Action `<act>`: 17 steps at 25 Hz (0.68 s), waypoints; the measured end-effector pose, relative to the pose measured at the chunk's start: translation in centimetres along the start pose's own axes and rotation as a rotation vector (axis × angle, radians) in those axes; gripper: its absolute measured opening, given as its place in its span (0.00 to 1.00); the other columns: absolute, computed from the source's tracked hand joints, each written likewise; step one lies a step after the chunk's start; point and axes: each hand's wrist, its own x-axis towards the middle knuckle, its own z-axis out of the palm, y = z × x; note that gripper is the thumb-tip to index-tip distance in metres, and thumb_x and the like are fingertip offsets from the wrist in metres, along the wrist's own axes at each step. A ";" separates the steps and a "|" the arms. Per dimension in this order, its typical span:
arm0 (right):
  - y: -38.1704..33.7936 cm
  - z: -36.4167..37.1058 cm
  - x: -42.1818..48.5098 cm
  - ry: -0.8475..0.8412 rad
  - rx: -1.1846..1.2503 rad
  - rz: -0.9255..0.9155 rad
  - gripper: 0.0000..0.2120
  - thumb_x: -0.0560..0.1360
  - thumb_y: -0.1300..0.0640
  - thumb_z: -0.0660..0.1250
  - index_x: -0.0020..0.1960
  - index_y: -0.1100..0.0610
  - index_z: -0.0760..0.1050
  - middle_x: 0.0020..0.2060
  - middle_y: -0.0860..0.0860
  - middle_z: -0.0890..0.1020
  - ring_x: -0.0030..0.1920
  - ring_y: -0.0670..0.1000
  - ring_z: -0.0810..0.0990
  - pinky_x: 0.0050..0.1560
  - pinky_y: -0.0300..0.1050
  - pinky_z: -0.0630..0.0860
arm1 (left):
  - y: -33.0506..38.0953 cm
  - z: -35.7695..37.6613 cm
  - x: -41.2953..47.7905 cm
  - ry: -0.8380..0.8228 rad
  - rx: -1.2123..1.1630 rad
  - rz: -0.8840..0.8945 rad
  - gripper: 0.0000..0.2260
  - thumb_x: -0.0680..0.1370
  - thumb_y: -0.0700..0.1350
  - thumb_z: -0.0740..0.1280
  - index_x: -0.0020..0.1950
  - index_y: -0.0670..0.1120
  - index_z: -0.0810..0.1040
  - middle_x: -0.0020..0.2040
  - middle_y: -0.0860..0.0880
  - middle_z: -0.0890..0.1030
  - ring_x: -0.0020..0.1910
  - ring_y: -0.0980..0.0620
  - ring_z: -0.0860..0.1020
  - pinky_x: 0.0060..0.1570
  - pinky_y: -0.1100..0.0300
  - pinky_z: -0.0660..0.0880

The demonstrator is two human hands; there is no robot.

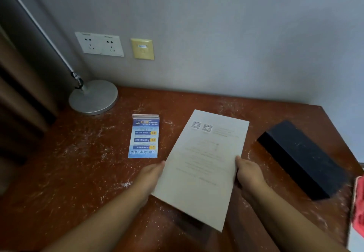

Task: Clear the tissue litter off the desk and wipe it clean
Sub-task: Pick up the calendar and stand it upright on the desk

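A white printed sheet [204, 165] with two QR codes is held just above the reddish-brown desk [78, 163]. My left hand [152, 175] holds its left edge, fingers hidden beneath the paper. My right hand [249, 173] grips its right edge, thumb on top. Fine white tissue crumbs and streaks [126, 183] are scattered across the desk surface. A red cloth [359, 204] shows at the right edge of the view.
A blue leaflet in a clear stand [144, 137] lies flat left of the sheet. A round metal lamp base [93, 97] sits at the back left, its pole leaning left. A long black box [301, 158] lies at the right. Wall sockets [99, 44] are above the desk.
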 end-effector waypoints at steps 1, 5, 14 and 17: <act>-0.9 -0.3 0.1 -0.008 0.093 0.021 0.18 0.81 0.55 0.58 0.44 0.70 0.75 0.41 0.67 0.81 0.39 0.68 0.80 0.41 0.62 0.79 | 1.4 -0.3 -0.3 -0.014 -0.128 0.005 0.16 0.80 0.51 0.59 0.53 0.41 0.80 0.43 0.47 0.82 0.42 0.49 0.79 0.41 0.57 0.72; -5.2 -2.4 -1.4 -0.123 0.587 0.111 0.12 0.82 0.56 0.57 0.54 0.63 0.73 0.39 0.53 0.80 0.25 0.48 0.78 0.27 0.42 0.77 | 7.8 -0.3 -3.7 -0.123 -0.413 0.367 0.20 0.79 0.56 0.58 0.48 0.42 0.81 0.49 0.41 0.82 0.51 0.45 0.78 0.56 0.52 0.70; -8.7 -6.4 -9.8 -0.175 -0.245 -0.331 0.18 0.79 0.53 0.60 0.34 0.61 0.74 0.20 0.50 0.74 0.24 0.49 0.77 0.28 0.35 0.74 | 19.9 0.2 -8.2 -0.006 -0.694 0.704 0.10 0.73 0.43 0.67 0.31 0.45 0.79 0.33 0.47 0.77 0.34 0.49 0.75 0.43 0.56 0.71; -12.3 -5.6 -14.2 -0.292 0.078 -0.851 0.14 0.75 0.43 0.61 0.42 0.49 0.81 0.36 0.44 0.84 0.42 0.40 0.83 0.42 0.23 0.72 | 20.7 2.7 -9.7 0.020 -0.442 0.860 0.22 0.78 0.40 0.63 0.22 0.45 0.75 0.22 0.54 0.75 0.24 0.59 0.73 0.31 0.66 0.69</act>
